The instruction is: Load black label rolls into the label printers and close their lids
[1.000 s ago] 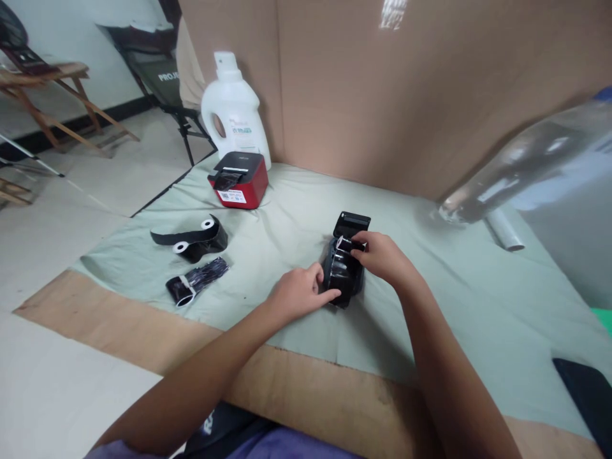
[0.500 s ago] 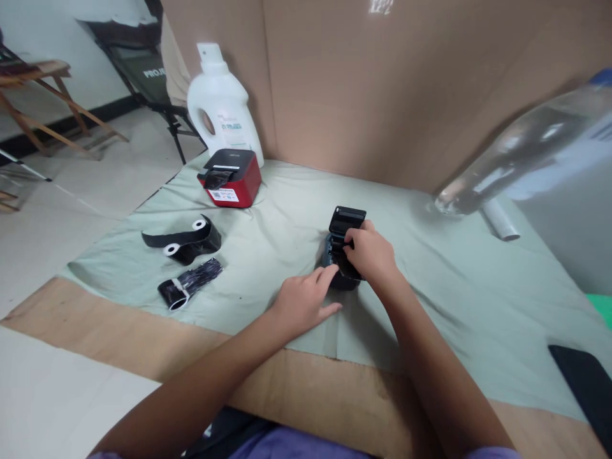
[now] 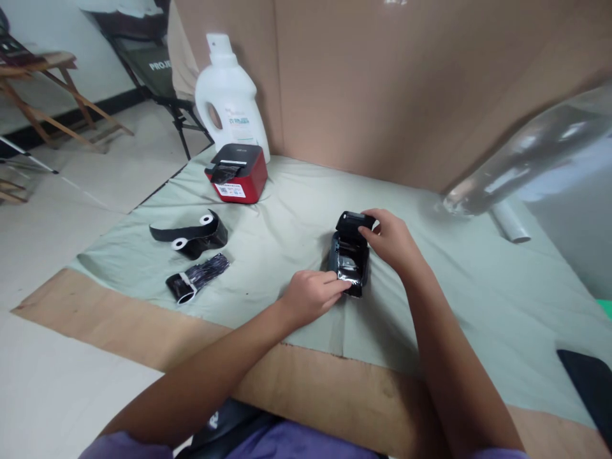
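Note:
A small black printer point(image 3: 350, 255) lies on the pale green cloth point(image 3: 287, 217) with its lid raised at the far end. My left hand point(image 3: 310, 294) pinches a glossy black strip at the printer's near edge. My right hand point(image 3: 392, 241) grips the raised lid from the right side. Inside the printer a shiny black roll shows. Two unwound black ribbon rolls lie to the left: one with two white cores point(image 3: 194, 233), one smaller and crumpled point(image 3: 196, 279).
A red and black printer point(image 3: 236, 173) and a white detergent bottle point(image 3: 230, 102) stand at the back left against a cardboard wall. A clear plastic roll point(image 3: 521, 166) leans in from the right. A dark flat object point(image 3: 590, 389) lies at the right edge. Folding chairs stand on the floor beyond.
My right hand has moved from inside the printer up to its lid. My left hand has shifted from the printer's side to pinching the black strip at its near edge.

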A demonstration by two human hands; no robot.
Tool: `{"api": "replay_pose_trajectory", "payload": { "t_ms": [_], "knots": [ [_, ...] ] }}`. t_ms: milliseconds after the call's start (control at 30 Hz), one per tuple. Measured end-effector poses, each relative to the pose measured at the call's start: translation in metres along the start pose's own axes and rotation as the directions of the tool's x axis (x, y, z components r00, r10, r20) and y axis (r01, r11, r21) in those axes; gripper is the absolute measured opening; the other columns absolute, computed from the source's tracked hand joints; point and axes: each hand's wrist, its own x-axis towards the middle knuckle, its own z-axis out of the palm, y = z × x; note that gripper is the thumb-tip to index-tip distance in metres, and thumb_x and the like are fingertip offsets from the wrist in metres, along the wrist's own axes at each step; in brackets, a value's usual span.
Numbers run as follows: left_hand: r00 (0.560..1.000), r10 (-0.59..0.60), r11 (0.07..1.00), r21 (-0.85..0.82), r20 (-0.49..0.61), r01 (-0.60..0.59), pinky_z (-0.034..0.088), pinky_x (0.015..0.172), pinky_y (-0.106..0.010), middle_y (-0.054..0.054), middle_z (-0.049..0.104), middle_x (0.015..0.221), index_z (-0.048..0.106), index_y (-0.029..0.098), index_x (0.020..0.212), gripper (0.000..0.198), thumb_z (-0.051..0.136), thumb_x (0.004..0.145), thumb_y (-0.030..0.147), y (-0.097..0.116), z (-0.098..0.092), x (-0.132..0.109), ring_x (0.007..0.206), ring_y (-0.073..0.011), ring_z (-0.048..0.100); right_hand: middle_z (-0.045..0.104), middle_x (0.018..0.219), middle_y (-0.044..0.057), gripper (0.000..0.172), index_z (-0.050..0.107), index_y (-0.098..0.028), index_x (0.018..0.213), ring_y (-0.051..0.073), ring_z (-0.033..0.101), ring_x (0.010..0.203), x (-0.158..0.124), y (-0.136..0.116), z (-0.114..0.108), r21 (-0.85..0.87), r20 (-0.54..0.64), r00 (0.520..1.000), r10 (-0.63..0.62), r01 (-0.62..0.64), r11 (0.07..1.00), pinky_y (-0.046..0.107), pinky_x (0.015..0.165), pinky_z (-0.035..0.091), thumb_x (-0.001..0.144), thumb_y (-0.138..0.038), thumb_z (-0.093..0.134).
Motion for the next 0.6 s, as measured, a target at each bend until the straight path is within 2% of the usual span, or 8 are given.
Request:
{"api": "replay_pose_trajectory", "payload": {
  "t_ms": [67, 133, 267, 333, 433, 600],
  "knots": [
    [0.993, 0.118, 0.992, -0.045, 0.01, -0.118, 0.042, 0.06, -0.027, -0.001, 0.072, 0.08, 0.076, 0.023, 0.109, 0.025, 0.053, 0.1, 0.023, -0.007, -0.002, -0.002, 0.07, -0.0147, 0.066, 0.067, 0.111, 0.008, 0.028, 0.069, -0.02, 0.113, 0.019, 0.062, 0.083, -0.005, -0.005, -0.006, -0.012, 0.035, 0.999, -0.031, 0.031, 0.999, 0.036, 0.085, 0.048, 0.088, -0.022, 0.058],
    [0.983, 0.18, 0.981, -0.077, 0.032, -0.177, 0.042, 0.061, -0.027, -0.001, 0.073, 0.081, 0.076, 0.023, 0.108, 0.025, 0.053, 0.1, 0.022, -0.011, -0.004, -0.002, 0.072, -0.0146, 0.067, 0.065, 0.112, 0.007, 0.027, 0.069, -0.02, 0.113, 0.019, 0.062, 0.084, -0.009, -0.009, -0.01, -0.007, 0.07, 0.997, -0.038, 0.038, 0.999, 0.035, 0.084, 0.048, 0.088, -0.021, 0.059],
    [0.982, 0.17, 0.983, -0.09, 0.079, -0.163, 0.043, 0.062, -0.026, -0.002, 0.074, 0.082, 0.076, 0.024, 0.108, 0.025, 0.052, 0.101, 0.023, -0.012, -0.005, -0.001, 0.074, -0.0148, 0.069, 0.063, 0.112, 0.006, 0.025, 0.068, -0.022, 0.112, 0.018, 0.063, 0.083, -0.014, -0.01, -0.017, -0.018, 0.138, 0.99, -0.034, 0.037, 0.999, 0.034, 0.084, 0.049, 0.088, -0.021, 0.062],
    [0.982, 0.16, 0.984, -0.099, 0.098, -0.15, 0.044, 0.063, -0.026, -0.002, 0.074, 0.082, 0.076, 0.024, 0.108, 0.024, 0.053, 0.1, 0.023, -0.011, -0.004, -0.001, 0.075, -0.015, 0.07, 0.062, 0.113, 0.006, 0.025, 0.069, -0.023, 0.112, 0.019, 0.064, 0.088, -0.016, -0.01, -0.02, -0.032, 0.212, 0.977, -0.037, 0.045, 0.998, 0.034, 0.084, 0.049, 0.087, -0.025, 0.064],
    [0.981, 0.168, 0.981, -0.111, 0.093, -0.157, 0.044, 0.062, -0.027, -0.002, 0.074, 0.082, 0.076, 0.023, 0.106, 0.025, 0.052, 0.1, 0.022, -0.01, -0.002, 0.0, 0.074, -0.0152, 0.07, 0.062, 0.119, 0.007, 0.035, 0.069, -0.027, 0.123, 0.021, 0.065, 0.093, -0.02, -0.008, -0.02, -0.045, 0.326, 0.945, -0.033, 0.05, 0.998, 0.034, 0.084, 0.05, 0.089, -0.029, 0.064],
    [0.984, 0.156, 0.98, -0.134, 0.083, -0.144, 0.045, 0.061, -0.027, -0.002, 0.074, 0.081, 0.076, 0.023, 0.104, 0.027, 0.049, 0.1, 0.021, -0.008, -0.001, 0.001, 0.073, -0.0156, 0.069, 0.062, 0.126, 0.008, 0.039, 0.066, -0.03, 0.132, 0.022, 0.067, 0.093, -0.019, -0.002, -0.012, -0.094, 0.33, 0.944, 0.022, 0.01, 0.996, 0.035, 0.085, 0.051, 0.094, -0.033, 0.057]
  ]
}}
